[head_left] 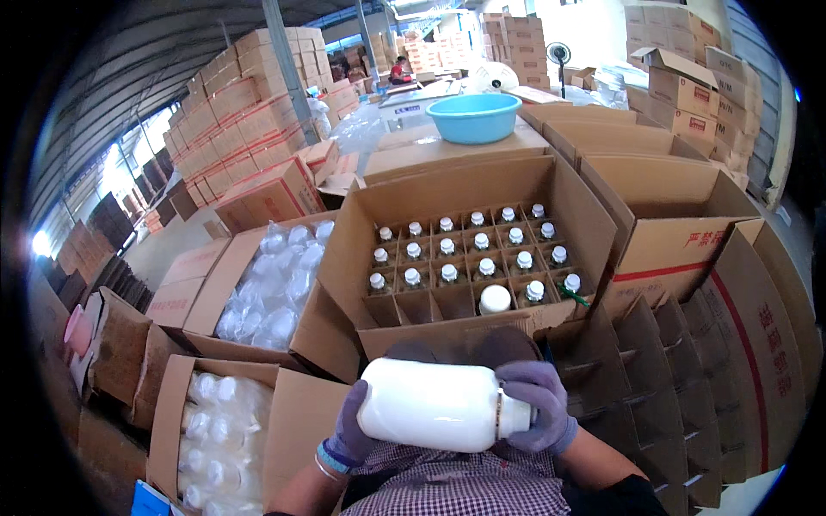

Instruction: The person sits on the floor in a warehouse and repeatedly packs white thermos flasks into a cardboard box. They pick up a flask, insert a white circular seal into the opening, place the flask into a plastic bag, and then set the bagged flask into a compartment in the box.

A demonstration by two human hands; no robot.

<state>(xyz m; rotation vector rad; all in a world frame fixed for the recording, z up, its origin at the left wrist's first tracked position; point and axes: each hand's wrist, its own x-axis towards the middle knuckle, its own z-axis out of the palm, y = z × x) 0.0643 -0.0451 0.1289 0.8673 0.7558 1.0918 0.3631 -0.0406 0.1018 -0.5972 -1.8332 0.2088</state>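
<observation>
The person's gloved left hand (351,426) is curled against the base of a white bottle (430,406), while the gloved right hand (538,404) is closed around its neck end; the bottle lies sideways between them, above the checked garment (456,492) and just before a partitioned carton (456,182); inside that carton, white-capped bottles (447,248) stand upright in separate compartments, a wider white top (495,299) among the nearest row; a light-blue basin (473,125) sits on cardboard beyond.
</observation>
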